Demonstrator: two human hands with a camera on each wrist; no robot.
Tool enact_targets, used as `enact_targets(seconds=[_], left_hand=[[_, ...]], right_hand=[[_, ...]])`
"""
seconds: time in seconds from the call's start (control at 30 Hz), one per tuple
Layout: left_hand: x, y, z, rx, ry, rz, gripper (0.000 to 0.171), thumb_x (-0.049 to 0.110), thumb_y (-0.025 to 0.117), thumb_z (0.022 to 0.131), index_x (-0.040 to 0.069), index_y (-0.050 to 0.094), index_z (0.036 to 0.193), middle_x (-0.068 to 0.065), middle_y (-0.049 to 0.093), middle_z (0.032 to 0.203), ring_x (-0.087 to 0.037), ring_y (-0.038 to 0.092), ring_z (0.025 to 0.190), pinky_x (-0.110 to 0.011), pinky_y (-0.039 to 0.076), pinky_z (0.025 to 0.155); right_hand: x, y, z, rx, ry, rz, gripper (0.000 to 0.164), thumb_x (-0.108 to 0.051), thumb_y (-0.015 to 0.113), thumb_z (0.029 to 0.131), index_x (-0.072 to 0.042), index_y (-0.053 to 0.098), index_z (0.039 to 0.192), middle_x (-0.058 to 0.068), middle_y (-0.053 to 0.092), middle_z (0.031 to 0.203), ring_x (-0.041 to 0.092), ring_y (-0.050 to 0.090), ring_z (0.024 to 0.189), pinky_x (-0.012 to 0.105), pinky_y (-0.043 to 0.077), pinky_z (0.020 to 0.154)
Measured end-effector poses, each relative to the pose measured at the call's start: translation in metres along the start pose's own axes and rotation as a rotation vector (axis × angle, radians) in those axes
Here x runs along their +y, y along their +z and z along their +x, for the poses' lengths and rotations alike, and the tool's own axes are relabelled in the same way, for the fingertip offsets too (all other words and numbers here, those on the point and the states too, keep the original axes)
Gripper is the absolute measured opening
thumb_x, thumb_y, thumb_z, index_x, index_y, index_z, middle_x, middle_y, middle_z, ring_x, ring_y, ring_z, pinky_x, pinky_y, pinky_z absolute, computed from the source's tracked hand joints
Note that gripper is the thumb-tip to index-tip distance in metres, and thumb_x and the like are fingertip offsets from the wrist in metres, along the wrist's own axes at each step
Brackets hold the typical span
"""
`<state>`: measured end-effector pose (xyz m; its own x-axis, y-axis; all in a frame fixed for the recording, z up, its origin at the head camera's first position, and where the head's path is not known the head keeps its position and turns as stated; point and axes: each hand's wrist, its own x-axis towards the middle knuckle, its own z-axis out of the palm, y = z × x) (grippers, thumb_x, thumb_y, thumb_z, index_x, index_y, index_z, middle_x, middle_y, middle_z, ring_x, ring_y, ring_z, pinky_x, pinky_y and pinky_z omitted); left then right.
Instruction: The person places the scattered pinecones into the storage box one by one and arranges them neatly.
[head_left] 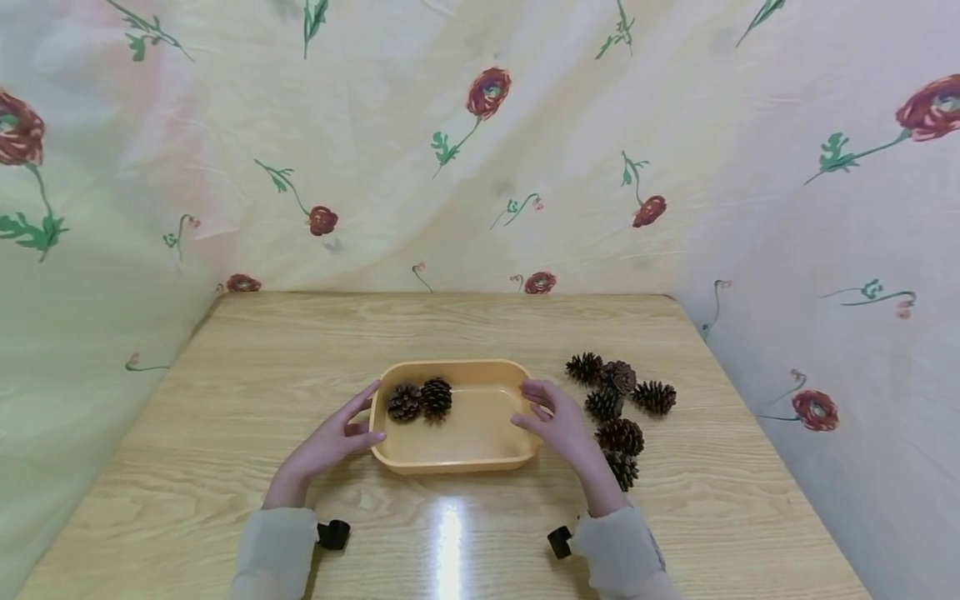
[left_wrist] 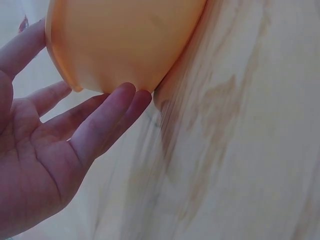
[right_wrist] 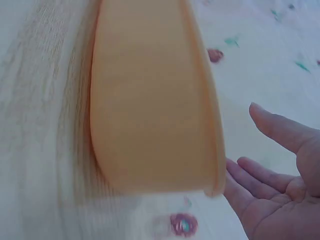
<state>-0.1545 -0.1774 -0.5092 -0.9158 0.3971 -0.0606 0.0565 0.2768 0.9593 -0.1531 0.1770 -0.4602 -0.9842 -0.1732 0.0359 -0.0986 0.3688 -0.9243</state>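
Note:
In the head view, a shallow peach-coloured plastic tray point(head_left: 480, 433) with rounded corners sits on the table. Two brown pine cones, one rounder point(head_left: 405, 403) and one upright-looking point(head_left: 437, 397), lie side by side at its left end. My left hand point(head_left: 333, 437) holds that end: the thumb reaches over the rim, and fingertips point(left_wrist: 125, 92) touch the outer wall in the left wrist view. At the opposite end is my right hand point(head_left: 555, 419), fingers by the rim and thumb raised over the inside. Its thumb stands apart from the tray wall point(right_wrist: 155, 110) in the right wrist view.
To the right of the tray, several loose pine cones point(head_left: 619, 436) lie in a cluster, partly behind my right forearm. The wooden table point(head_left: 300, 333) meets a flower-printed cloth point(head_left: 390, 150) at its back and sides. Light glares on the tabletop in front of the tray.

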Motion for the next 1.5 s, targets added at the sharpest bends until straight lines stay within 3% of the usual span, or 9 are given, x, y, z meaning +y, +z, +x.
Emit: enact_targets(seconds=[0.3, 0.57, 0.8, 0.87, 0.97, 1.17, 1.27, 1.33, 1.5], left_hand=[[0.000, 0.000, -0.003, 0.005, 0.015, -0.011, 0.083, 0.022, 0.066, 0.093, 0.024, 0.014, 0.157, -0.028, 0.020, 0.155, -0.042, 0.055, 0.122, -0.033, 0.052, 0.093], [0.000, 0.002, -0.002, -0.002, 0.051, 0.000, 0.079, 0.020, 0.064, 0.094, 0.020, 0.016, 0.157, -0.027, 0.023, 0.155, -0.040, 0.058, 0.118, -0.026, 0.052, 0.089], [-0.004, 0.002, -0.001, -0.012, 0.089, -0.038, 0.074, 0.016, 0.060, 0.096, 0.018, 0.017, 0.157, -0.025, 0.020, 0.157, -0.047, 0.051, 0.124, -0.024, 0.051, 0.089], [-0.004, 0.002, -0.002, -0.010, 0.090, -0.051, 0.075, 0.016, 0.061, 0.096, 0.019, 0.016, 0.157, -0.024, 0.019, 0.157, -0.048, 0.049, 0.126, -0.023, 0.051, 0.089], [-0.005, 0.001, -0.003, -0.005, 0.094, -0.066, 0.078, 0.016, 0.063, 0.094, 0.021, 0.016, 0.157, -0.021, 0.019, 0.159, -0.048, 0.048, 0.128, -0.022, 0.050, 0.090], [-0.007, -0.003, -0.007, -0.013, 0.127, -0.086, 0.084, 0.009, 0.066, 0.091, 0.022, 0.015, 0.157, -0.019, 0.016, 0.161, -0.050, 0.042, 0.132, -0.023, 0.049, 0.094], [-0.009, -0.004, -0.007, -0.031, 0.138, -0.094, 0.086, 0.009, 0.067, 0.090, 0.022, 0.014, 0.157, -0.020, 0.014, 0.161, -0.052, 0.037, 0.134, -0.026, 0.049, 0.096], [-0.009, -0.005, -0.006, -0.041, 0.137, -0.100, 0.087, 0.009, 0.067, 0.090, 0.021, 0.014, 0.157, -0.020, 0.012, 0.162, -0.052, 0.035, 0.136, -0.026, 0.049, 0.097], [-0.012, -0.007, -0.007, -0.068, 0.142, -0.133, 0.086, 0.009, 0.066, 0.091, 0.017, 0.013, 0.157, -0.022, 0.009, 0.162, -0.053, 0.030, 0.138, -0.020, 0.047, 0.097]], right_hand=[[0.012, -0.024, -0.028, 0.151, 0.033, -0.011, 0.058, -0.006, 0.073, 0.085, 0.000, 0.047, 0.137, 0.018, 0.050, 0.142, 0.030, 0.047, 0.135, 0.026, 0.041, 0.107], [0.012, -0.054, -0.054, 0.238, 0.109, 0.005, 0.061, -0.012, 0.069, 0.090, -0.002, 0.040, 0.143, 0.017, 0.044, 0.148, 0.023, 0.042, 0.137, 0.006, 0.038, 0.100], [0.024, -0.073, -0.072, 0.361, 0.155, -0.058, 0.061, -0.019, 0.067, 0.092, -0.005, 0.040, 0.144, 0.014, 0.047, 0.145, -0.016, 0.044, 0.110, 0.001, 0.037, 0.096], [0.028, -0.075, -0.076, 0.375, 0.169, -0.067, 0.061, -0.020, 0.067, 0.092, -0.003, 0.040, 0.144, 0.015, 0.047, 0.144, -0.019, 0.043, 0.106, 0.000, 0.037, 0.095], [0.032, -0.077, -0.083, 0.373, 0.204, -0.076, 0.064, -0.023, 0.068, 0.092, -0.003, 0.038, 0.144, 0.017, 0.047, 0.145, -0.012, 0.045, 0.111, 0.002, 0.037, 0.096], [0.037, -0.075, -0.092, 0.362, 0.291, -0.076, 0.073, -0.024, 0.069, 0.090, -0.001, 0.031, 0.148, 0.020, 0.040, 0.149, 0.026, 0.041, 0.135, 0.004, 0.035, 0.097], [0.039, -0.072, -0.095, 0.366, 0.333, -0.079, 0.078, -0.024, 0.071, 0.089, 0.001, 0.028, 0.149, 0.023, 0.037, 0.150, 0.032, 0.038, 0.139, 0.002, 0.035, 0.095], [0.039, -0.069, -0.096, 0.362, 0.356, -0.089, 0.081, -0.024, 0.072, 0.088, 0.001, 0.026, 0.150, 0.024, 0.036, 0.151, 0.034, 0.037, 0.140, 0.008, 0.037, 0.098], [0.040, -0.062, -0.096, 0.334, 0.401, -0.116, 0.086, -0.027, 0.073, 0.087, 0.003, 0.023, 0.150, 0.027, 0.032, 0.152, 0.040, 0.033, 0.142, 0.036, 0.035, 0.111]])
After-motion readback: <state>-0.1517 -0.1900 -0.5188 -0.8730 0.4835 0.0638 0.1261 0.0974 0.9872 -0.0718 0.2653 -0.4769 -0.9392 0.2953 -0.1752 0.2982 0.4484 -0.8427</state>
